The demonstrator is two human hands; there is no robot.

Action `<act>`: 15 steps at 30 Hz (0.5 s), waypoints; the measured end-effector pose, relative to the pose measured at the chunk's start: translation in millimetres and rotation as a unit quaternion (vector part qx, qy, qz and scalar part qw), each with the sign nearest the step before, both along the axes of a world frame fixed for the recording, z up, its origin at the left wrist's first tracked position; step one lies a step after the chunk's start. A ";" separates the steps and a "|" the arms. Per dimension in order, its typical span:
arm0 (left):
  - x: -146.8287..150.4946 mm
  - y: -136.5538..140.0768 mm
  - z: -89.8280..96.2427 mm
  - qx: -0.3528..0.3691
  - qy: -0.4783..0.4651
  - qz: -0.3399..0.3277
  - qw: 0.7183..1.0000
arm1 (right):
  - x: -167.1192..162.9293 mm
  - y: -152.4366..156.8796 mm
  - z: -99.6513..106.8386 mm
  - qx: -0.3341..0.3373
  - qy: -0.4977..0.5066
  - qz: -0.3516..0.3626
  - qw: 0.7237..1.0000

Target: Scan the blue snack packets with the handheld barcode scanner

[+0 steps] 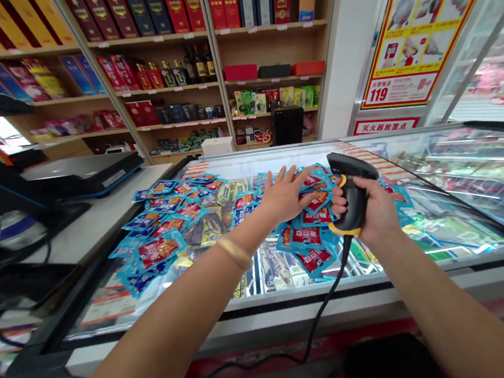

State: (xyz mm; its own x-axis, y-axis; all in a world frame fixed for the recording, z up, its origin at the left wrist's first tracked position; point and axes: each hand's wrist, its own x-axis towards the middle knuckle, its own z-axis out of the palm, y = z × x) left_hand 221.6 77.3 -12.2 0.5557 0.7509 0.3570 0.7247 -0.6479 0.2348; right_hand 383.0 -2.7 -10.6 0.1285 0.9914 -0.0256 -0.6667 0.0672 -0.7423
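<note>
The right hand [379, 212] is clenched around the black, yellow-trimmed barcode scanner [350, 191], while the left hand [284, 194] lies flat and open-fingered on the far side of a heap of small blue-and-red snack packets [170, 228] spread over the sliding glass lid [456, 230] of a chest freezer. The packets look glossy and slippery (loosely overlapped), so a sweep of that palm could, I think, push some off the near edge. The dangling scanner cord [328, 301] might also snag a few.
</note>
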 end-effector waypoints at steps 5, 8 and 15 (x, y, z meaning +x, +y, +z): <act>-58.3 -14.7 2.2 0.008 -0.060 0.037 0.997 | -29.4 -1.1 9.6 0.004 0.017 0.047 0.999; -116.1 -28.7 -3.2 0.021 -0.039 0.079 0.996 | -62.9 0.2 12.1 -0.009 0.012 0.085 0.996; -241.3 -79.2 -37.3 0.010 0.068 0.279 0.958 | -145.9 14.4 4.2 -0.049 -0.010 0.217 0.975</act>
State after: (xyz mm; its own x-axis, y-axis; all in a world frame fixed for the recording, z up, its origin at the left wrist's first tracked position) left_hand -19.6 -1.9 -49.5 0.1117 0.9384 0.3269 0.9823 -0.1540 0.1063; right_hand 237.1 11.7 -6.3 -0.3011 0.9453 -0.1253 -0.6022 -0.2904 -0.7437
